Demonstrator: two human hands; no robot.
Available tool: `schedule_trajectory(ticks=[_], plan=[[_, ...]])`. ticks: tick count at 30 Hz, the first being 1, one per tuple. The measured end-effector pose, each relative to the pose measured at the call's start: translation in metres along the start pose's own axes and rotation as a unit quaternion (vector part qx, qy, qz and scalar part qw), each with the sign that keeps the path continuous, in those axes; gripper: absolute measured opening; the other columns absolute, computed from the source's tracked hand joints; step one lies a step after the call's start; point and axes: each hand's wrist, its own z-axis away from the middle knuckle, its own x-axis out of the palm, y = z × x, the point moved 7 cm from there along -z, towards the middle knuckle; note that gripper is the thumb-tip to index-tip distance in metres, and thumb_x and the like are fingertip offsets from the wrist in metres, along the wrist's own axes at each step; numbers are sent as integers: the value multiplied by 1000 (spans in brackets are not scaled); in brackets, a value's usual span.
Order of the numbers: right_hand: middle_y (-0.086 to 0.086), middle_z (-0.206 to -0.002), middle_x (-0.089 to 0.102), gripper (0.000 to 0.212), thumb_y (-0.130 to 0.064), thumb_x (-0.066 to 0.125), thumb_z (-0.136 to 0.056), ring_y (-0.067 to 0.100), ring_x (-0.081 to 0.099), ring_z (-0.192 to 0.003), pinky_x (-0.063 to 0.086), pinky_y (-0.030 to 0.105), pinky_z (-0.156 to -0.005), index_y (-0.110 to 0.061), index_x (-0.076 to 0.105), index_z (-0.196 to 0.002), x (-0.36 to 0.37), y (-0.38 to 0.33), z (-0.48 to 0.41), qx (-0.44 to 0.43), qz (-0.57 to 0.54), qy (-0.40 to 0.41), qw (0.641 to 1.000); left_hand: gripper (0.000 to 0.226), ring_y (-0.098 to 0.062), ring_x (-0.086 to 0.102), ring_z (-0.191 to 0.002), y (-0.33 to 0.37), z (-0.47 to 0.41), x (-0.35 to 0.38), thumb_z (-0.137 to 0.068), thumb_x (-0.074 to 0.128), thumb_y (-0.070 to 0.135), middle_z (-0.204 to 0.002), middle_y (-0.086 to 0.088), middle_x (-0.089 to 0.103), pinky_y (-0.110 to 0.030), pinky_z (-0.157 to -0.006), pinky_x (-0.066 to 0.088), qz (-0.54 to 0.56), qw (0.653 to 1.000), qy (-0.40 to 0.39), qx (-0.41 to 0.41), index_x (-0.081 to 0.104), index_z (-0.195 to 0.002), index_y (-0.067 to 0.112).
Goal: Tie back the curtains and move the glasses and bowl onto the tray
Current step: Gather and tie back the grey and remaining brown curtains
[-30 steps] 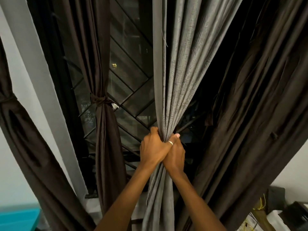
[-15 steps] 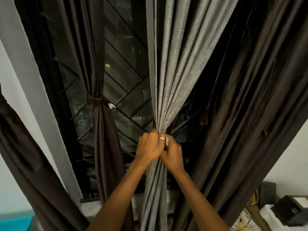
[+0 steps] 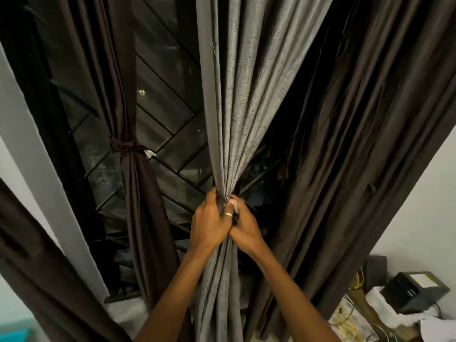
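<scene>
Grips grey curtain (image 3: 237, 107) w/ both hands at one gathered point. Wraps L hand (image 3: 209, 225) round bunched folds from L side, fingers curled tight, back of hand toward camera. Presses R hand (image 3: 246, 229) against L hand from R side, fingers curled round same bunch, thumb up on the gather. Silver ring (image 3: 228, 215) right where hands meet; can't tell whose finger. Above hands: wide fan of grey folds to top of frame. Below hands: narrow bundle btwn forearms.

L of L hand, apart: tied brown curtain (image 3: 143, 206), cinched w/ knotted tieback (image 3: 123, 145) a bit higher than hands. Btwn that & grey curtain, behind: window grille (image 3: 172, 134), diagonal bars, dark glass. Further L & lower: far-L brown curtain (image 3: 37, 267), slanting across white wall. R of R hand: loose brown curtain (image 3: 357, 144), ungathered, many folds. Low R, well below R hand: black box (image 3: 414, 292) on white cloth (image 3: 377, 302), yellow wires (image 3: 345, 324) beside. Low L corner: teal edge (image 3: 12, 334), unclear what.
</scene>
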Motion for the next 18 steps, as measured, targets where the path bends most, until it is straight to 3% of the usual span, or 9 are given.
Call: schedule_trajectory(ticks=[3, 6, 8, 9, 11, 14, 18], plan=[[-29, -125, 63, 50, -29, 65, -88, -2, 60, -122, 47, 13, -99, -58, 52, -127, -7, -7, -3, -24, 15, -21, 999, 58, -24, 65, -117, 6, 1, 4, -98, 55, 48, -133, -4, 65, -39, -92, 56, -8, 1000, 22, -3, 41, -147, 22], [-23, -124, 51, 60, -37, 69, -83, -6, 54, -120, 42, 9, -97, -63, 41, -129, -26, 6, -9, -14, 47, -39, 998, 61, -26, 61, -123, 9, 4, 11, -99, 55, 47, -141, -5, 59, -42, -96, 54, 2, 999, 44, -21, 37, -150, 21], [-32, -123, 47, 62, -37, 71, -84, -20, 46, -115, 40, 1, -93, -58, 40, -132, -41, 18, -9, -21, 64, -62, 996, 70, -28, 52, -133, 9, 12, 18, -97, 57, 48, -149, -10, 51, -47, -104, 49, 0, 996, 73, -60, 31, -154, 16], [-33, -129, 49, 62, -35, 73, -85, -19, 46, -120, 43, 4, -97, -51, 42, -136, -49, 26, -9, -21, 66, -72, 995, 74, -31, 46, -138, 10, 18, 21, -96, 59, 48, -152, -13, 46, -49, -107, 46, -11, 991, 102, -81, 29, -154, 12], [-14, -144, 49, 65, -32, 73, -89, 0, 50, -129, 48, 21, -103, -30, 44, -148, -71, 43, -9, 6, 68, -75, 995, 75, -37, 35, -140, 20, 34, 27, -94, 65, 40, -150, -20, 42, -50, -109, 39, -67, 977, 175, -104, 31, -150, 4], [-4, -136, 58, 46, -26, 70, -93, 6, 59, -120, 45, 11, -91, -20, 57, -137, -110, 57, -8, 28, 82, -39, 995, 64, -43, 37, -130, 46, 51, 47, -88, 73, 27, -136, -24, 46, -50, -104, 37, -122, 960, 234, -91, 43, -138, -1], [-3, -115, 71, 22, -23, 66, -95, 3, 67, -98, 52, 12, -84, -20, 69, -117, -177, 45, -6, 31, 107, 39, 993, 46, -34, 44, -123, 79, 51, 80, -90, 70, 26, -128, -15, 51, -42, -101, 39, -96, 971, 212, -55, 51, -127, 6]])
